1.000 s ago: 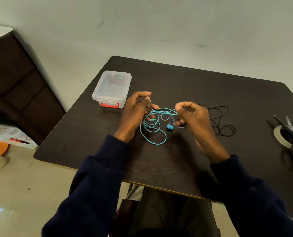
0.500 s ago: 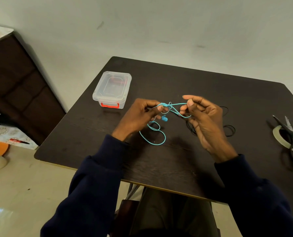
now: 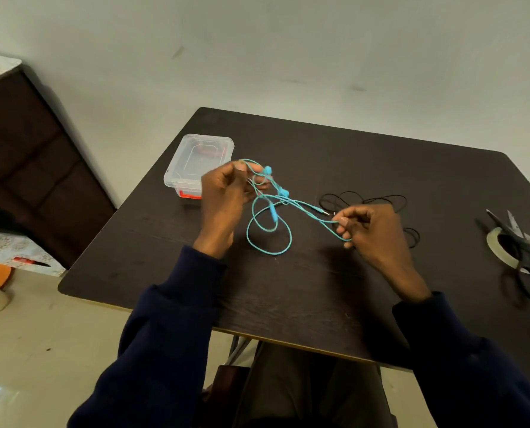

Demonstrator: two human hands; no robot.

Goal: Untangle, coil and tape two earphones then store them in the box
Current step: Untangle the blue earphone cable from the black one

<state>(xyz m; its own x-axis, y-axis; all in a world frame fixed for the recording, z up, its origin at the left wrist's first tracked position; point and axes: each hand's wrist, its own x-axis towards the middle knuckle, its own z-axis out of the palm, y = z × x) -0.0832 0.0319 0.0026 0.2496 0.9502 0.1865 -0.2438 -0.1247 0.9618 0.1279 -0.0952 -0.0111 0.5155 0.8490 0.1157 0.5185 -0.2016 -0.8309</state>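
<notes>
Now teal earphone [image 3: 273, 214] spans far-left to near-right: left hand [image 3: 223, 200] pinches bud end, right hand [image 3: 373, 231] pinches plug end; tangle nearer left.

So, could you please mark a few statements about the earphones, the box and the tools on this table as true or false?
1. The left hand and the right hand both hold the teal earphones. True.
2. The black earphones are inside the clear plastic box. False: they lie loose on the table, beyond the right hand.
3. The clear plastic box has its lid on. True.
4. The scissors lie next to the clear plastic box. False: they rest across the tape roll near the table's right edge.
</notes>
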